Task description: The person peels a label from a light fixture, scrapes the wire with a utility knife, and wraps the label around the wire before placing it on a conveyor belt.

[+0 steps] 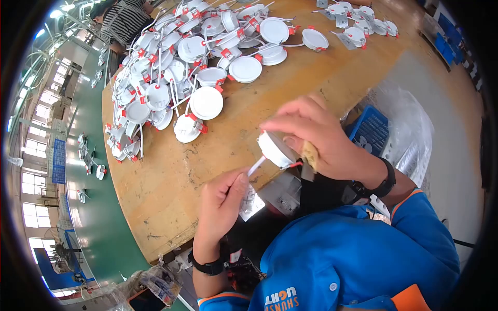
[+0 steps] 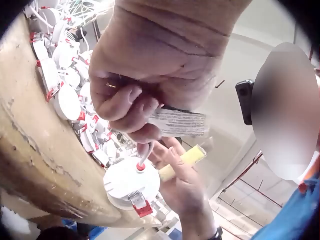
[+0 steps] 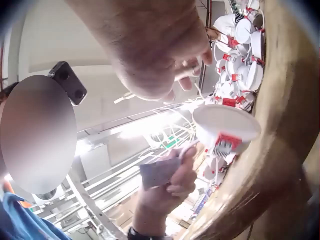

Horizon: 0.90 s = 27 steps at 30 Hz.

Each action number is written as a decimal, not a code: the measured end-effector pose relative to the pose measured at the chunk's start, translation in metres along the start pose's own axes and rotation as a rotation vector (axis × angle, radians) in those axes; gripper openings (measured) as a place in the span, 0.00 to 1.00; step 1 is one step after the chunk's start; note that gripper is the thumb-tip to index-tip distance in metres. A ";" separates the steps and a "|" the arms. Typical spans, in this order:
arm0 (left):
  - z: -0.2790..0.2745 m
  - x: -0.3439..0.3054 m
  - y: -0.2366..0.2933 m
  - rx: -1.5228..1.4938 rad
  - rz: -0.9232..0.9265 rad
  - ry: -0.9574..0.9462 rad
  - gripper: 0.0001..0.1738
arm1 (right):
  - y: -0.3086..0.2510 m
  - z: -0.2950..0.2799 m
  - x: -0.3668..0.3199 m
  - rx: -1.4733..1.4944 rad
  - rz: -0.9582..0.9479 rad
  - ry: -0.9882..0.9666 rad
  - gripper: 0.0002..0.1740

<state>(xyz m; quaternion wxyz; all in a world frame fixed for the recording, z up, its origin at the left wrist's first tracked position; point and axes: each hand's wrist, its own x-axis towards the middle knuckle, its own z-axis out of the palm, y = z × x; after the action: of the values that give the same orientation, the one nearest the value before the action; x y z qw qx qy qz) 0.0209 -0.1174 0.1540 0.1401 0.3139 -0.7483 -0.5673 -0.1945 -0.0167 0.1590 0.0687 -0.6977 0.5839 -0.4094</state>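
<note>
A round white downlight (image 1: 275, 150) with red-tipped spring clips hangs by its white cable (image 1: 255, 167) near the table's front edge. My left hand (image 1: 220, 205) grips that cable between thumb and curled fingers. From the same hand a flat silvery-grey piece (image 2: 180, 122) sticks out, its inner end hidden by the fingers. My right hand (image 1: 319, 137), slightly blurred, is close beside the downlight's face. It holds a yellow pad-like piece (image 2: 185, 162) against the palm under the thumb. In the right wrist view, the downlight (image 3: 225, 127) shows its smooth rim below my right fingers.
A large heap of similar downlights (image 1: 192, 49) covers the back left of the wooden table (image 1: 171, 197). A smaller group (image 1: 358, 26) lies at the far right. A blue basket (image 1: 371, 127) and clear plastic sheeting (image 1: 412, 124) stand off the right edge. A person in stripes (image 1: 122, 23) is behind the heap.
</note>
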 end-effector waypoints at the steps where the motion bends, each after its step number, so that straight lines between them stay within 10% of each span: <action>1: 0.001 0.002 0.000 0.005 0.017 -0.023 0.18 | 0.004 0.007 -0.001 0.062 0.013 0.005 0.23; 12: -0.008 -0.003 -0.009 -0.193 0.111 -0.157 0.24 | 0.018 0.025 -0.009 0.734 0.193 -0.686 0.24; 15: -0.013 -0.006 0.007 -0.127 0.180 -0.266 0.25 | 0.014 0.032 -0.007 0.968 0.331 -1.178 0.24; 20: -0.018 -0.004 0.017 0.066 0.293 -0.290 0.24 | -0.008 0.060 -0.018 1.496 0.202 -1.013 0.20; 23: -0.025 -0.006 0.019 0.124 0.392 -0.085 0.23 | -0.006 0.035 0.015 0.917 0.068 -1.094 0.13; 27: -0.024 -0.015 -0.006 -0.179 0.418 0.608 0.28 | -0.007 0.015 0.027 -0.114 -0.261 -0.395 0.02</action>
<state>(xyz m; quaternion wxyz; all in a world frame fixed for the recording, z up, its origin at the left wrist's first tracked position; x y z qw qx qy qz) 0.0479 -0.1274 0.1578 0.4954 0.2950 -0.6680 -0.4705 -0.1797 -0.0437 0.1667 0.0888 -0.8364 0.4862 -0.2370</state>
